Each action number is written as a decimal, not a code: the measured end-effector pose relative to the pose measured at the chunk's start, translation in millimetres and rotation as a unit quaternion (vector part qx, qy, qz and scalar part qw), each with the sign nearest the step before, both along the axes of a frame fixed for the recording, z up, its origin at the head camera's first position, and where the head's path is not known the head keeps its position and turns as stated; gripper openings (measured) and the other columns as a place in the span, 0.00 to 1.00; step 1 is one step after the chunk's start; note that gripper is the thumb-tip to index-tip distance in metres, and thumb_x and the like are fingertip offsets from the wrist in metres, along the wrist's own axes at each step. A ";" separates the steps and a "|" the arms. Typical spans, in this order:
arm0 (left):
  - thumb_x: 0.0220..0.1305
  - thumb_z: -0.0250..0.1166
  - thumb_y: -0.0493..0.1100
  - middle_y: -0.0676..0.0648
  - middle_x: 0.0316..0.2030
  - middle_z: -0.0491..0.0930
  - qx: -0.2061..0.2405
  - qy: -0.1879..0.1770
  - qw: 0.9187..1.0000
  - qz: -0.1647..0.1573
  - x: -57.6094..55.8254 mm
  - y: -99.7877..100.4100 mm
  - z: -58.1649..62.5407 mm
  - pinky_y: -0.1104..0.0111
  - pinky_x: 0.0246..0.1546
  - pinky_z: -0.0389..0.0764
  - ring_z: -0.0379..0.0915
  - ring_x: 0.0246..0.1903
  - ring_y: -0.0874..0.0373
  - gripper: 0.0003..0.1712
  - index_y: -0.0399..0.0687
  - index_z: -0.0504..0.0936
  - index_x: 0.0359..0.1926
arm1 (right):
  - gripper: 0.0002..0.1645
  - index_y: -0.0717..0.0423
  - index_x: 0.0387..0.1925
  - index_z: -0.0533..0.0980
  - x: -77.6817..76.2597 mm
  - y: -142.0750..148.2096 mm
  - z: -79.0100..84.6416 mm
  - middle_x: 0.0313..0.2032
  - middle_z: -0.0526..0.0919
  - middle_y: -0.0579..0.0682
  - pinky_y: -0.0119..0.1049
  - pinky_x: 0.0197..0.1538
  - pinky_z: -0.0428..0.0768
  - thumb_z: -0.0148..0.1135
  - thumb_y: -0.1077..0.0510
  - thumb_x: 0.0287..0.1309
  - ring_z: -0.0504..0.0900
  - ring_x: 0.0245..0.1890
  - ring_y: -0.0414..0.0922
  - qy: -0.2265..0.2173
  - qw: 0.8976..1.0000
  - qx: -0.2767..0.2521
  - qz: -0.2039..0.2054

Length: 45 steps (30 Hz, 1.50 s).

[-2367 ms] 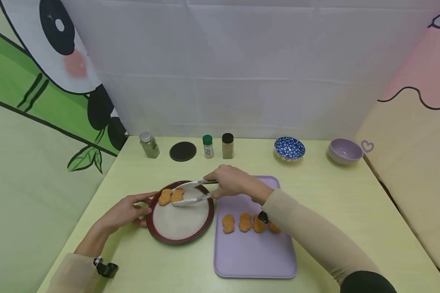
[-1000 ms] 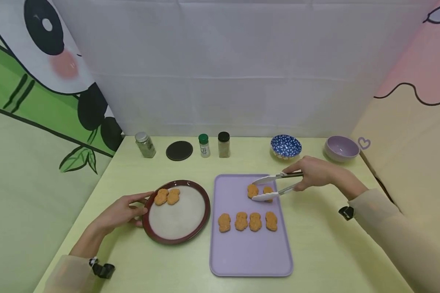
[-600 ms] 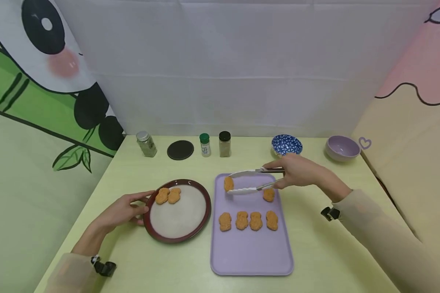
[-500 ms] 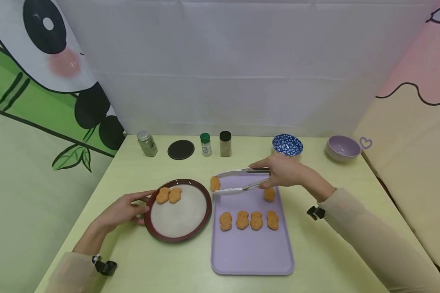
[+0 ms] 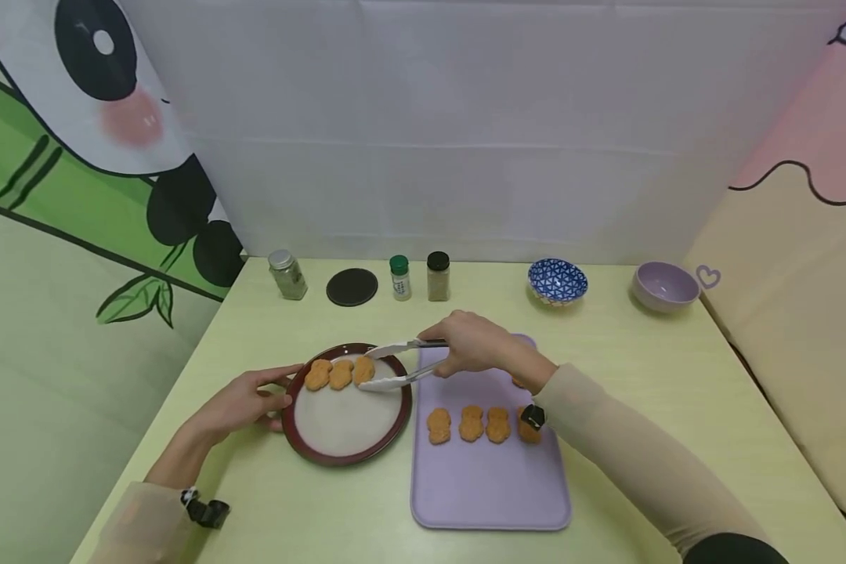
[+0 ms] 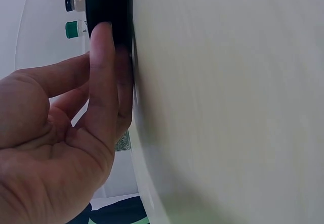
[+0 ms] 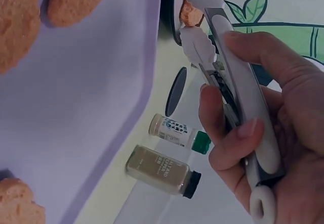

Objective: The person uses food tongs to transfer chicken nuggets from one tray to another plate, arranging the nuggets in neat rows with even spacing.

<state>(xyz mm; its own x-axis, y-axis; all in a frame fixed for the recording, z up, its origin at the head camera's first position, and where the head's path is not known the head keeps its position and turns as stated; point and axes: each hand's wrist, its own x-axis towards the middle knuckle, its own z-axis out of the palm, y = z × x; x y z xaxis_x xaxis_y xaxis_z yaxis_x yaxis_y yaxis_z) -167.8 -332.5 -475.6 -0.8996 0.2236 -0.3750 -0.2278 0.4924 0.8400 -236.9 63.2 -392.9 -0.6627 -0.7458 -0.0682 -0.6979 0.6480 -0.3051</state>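
My right hand [image 5: 474, 345] grips a pair of tongs [image 5: 398, 382] with pale scalloped tips, fingers and thumb wrapped around the handles [image 7: 248, 100]. Between the tips is a golden nugget [image 5: 363, 370], over the plate's upper part. Two more nuggets [image 5: 329, 375] lie beside it in a row on the white plate [image 5: 345, 427] with a dark red rim. My left hand [image 5: 247, 403] touches the rim's left side, its fingertips against the dark outer edge [image 6: 109, 6] in the left wrist view. Several nuggets [image 5: 471, 424] sit on the lilac tray [image 5: 489, 489]; my right forearm partly covers that group.
Along the back stand a silver-capped jar [image 5: 287, 276], a black disc [image 5: 352, 287], a green-capped shaker [image 5: 399, 278] and a black-capped pepper bottle [image 5: 438, 276]. A blue patterned bowl [image 5: 557, 280] and a purple bowl [image 5: 666, 286] are at the back right.
My right hand has carried the tongs left from the tray, bringing a nugget from its top row to the plate beside the two there. The left hand stays at the rim.
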 end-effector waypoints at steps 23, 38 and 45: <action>0.63 0.61 0.35 0.35 0.53 0.69 0.018 -0.007 1.000 -0.002 -1.2 -3.5 -3.7 0.57 0.31 0.83 0.78 0.36 0.46 0.32 0.54 0.65 0.68 | 0.39 0.52 0.59 0.74 6.5 116.8 40.1 0.29 0.79 0.39 0.31 0.22 0.69 0.73 0.47 0.43 0.65 0.20 0.37 -0.010 0.999 -0.018 -0.044; 0.63 0.60 0.34 0.33 0.56 0.67 0.019 -0.013 1.000 0.000 -3.8 -3.2 -0.4 0.55 0.32 0.83 0.78 0.37 0.47 0.33 0.54 0.65 0.68 | 0.38 0.55 0.57 0.75 21.9 226.0 11.8 0.23 0.74 0.39 0.29 0.22 0.67 0.74 0.49 0.42 0.65 0.20 0.34 -0.040 0.995 0.035 -0.081; 0.63 0.61 0.35 0.35 0.55 0.66 0.017 -0.011 1.000 -0.004 -4.0 -2.2 -2.2 0.56 0.31 0.83 0.78 0.36 0.46 0.33 0.53 0.65 0.68 | 0.36 0.54 0.57 0.76 23.5 229.8 11.7 0.20 0.71 0.37 0.29 0.21 0.67 0.74 0.51 0.42 0.63 0.18 0.34 -0.042 0.995 0.029 -0.088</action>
